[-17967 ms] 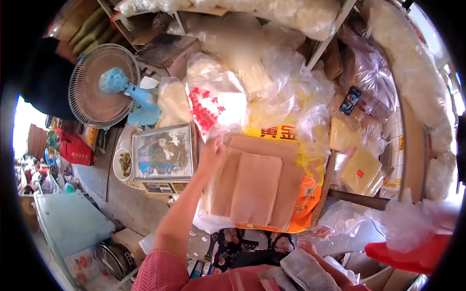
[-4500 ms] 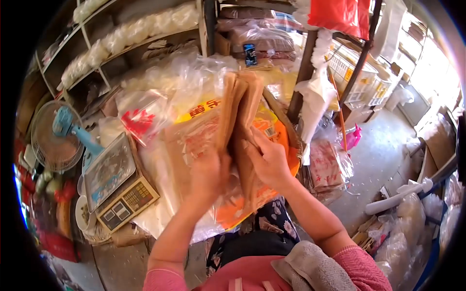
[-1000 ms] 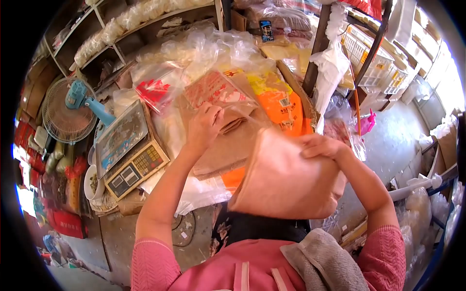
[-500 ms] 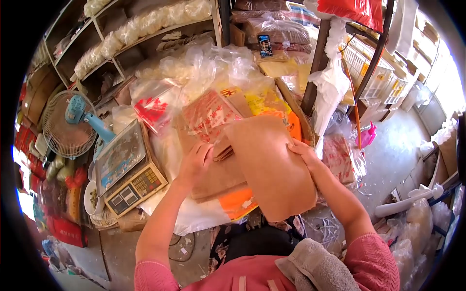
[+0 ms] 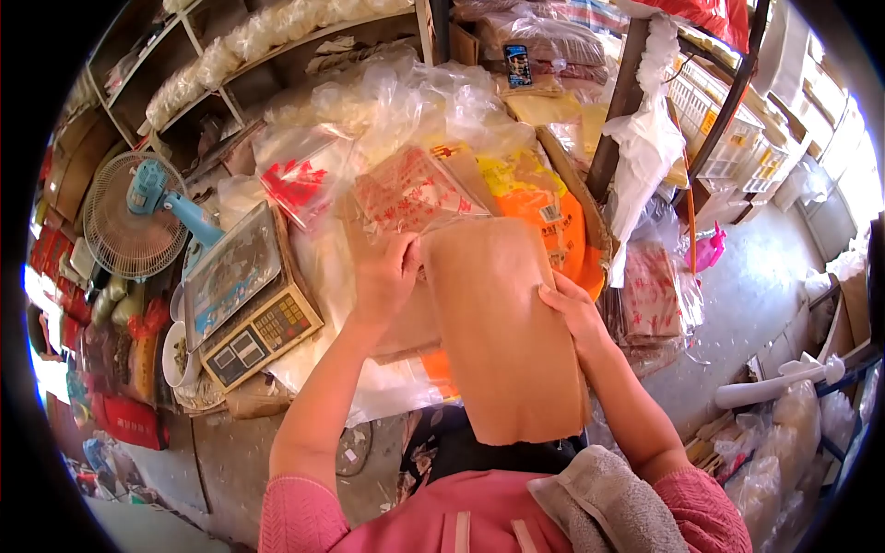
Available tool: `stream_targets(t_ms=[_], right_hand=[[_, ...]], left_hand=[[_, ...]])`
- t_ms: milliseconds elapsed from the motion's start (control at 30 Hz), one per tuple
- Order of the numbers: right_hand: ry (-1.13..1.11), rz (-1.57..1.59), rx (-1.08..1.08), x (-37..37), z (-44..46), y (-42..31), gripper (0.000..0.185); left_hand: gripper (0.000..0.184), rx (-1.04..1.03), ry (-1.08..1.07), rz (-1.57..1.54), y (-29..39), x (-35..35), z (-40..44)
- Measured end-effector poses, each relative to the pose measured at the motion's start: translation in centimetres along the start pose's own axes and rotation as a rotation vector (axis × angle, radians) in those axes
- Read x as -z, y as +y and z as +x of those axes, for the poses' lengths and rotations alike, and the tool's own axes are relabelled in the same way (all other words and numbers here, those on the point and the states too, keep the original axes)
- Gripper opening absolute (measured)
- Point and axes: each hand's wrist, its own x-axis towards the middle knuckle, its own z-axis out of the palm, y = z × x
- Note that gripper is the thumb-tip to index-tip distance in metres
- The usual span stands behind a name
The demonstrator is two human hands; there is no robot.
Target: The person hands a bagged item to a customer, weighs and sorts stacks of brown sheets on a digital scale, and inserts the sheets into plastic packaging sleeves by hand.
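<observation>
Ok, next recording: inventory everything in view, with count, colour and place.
brown sheets: uncounted, brown, right hand
red-printed packet: one, brown, beyond sheets
printed bag: one, orange and yellow, under packet
scale: one, beige and dark, left
bowl: one, white, beside scale
fan: one, blue, far left
clear bags: several, colourless, beyond packet
phone: one, dark, top centre
shelving: one unit, pale, upper left
crates: at least two, white, upper right
towel: one, grey, on person's front
left hand: one, bare, near sheets' upper-left corner
right hand: one, bare, fingers gripping sheets' right edge
</observation>
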Motion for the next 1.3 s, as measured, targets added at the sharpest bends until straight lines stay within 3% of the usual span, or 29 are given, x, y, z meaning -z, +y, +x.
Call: stream_targets(t_ms=[167,300,400,500,533,633,733,833,933,1133,1233,1267,1300], right_hand=[[-0.053,0.041,0.008,-1.3,1.3,1.0,0.049],[0.026,0.045,0.084,-2.5,3.2,1.8,0.05],[-0.032,-0.225,0.257,-2.9,4.7,4.2,0.05],[0.111,-0.906,0.406,-1.9,6.1,5.0,0.051],[0.164,-1.072,0.552,-2.2,5.7,4.8,0.054],[0.121,-1.329,0.364,-4.1,4.7,3.6,0.059],[0.038,-1.462,0.598,-3.5,5.7,5.1,0.065],[0.006,-1.609,0.512,-3.8,5.4,4.9,0.071],[-0.054,-1.627,0.589,-3.3,5.6,4.9,0.075],[-0.187,-1.81,0.619,-2.8,6.8,4.4,0.076],[-0.127,-1.771,0.465,-3.0,7.5,3.2,0.07],[-0.061,-1.646,0.484,-1.8,8.3,4.2,0.062],[0.018,-1.549,0.557,-0.4,9.4,5.4,0.065]], left_hand=[[0.009,-0.018,-0.07,0.021,1.5,0.6,0.1],[0.008,-0.052,-0.134,0.007,0.9,-0.1,-0.5],[0.01,-0.088,-0.225,0.015,-0.2,-0.5,-1.8],[0.012,-0.037,-0.282,0.036,0.1,-0.3,-3.2],[0.012,0.004,-0.293,0.046,0.3,-0.1,-3.3],[0.011,-0.18,0.029,0.403,2.1,-1.1,-0.3],[0.011,-0.157,-0.082,0.485,1.5,-2.1,2.0],[0.011,-0.073,-0.272,0.494,-1.5,-3.2,3.2],[0.012,0.096,-0.356,0.351,-3.2,-3.5,4.3],[0.009,-0.057,-0.325,0.074,-2.2,-2.6,5.5],[0.01,-0.184,-0.328,0.113,-0.8,-1.9,5.7],[0.011,-0.164,-0.303,0.116,-1.0,-2.2,5.5],[0.011,-0.144,-0.278,0.118,-1.4,-2.6,5.2]])
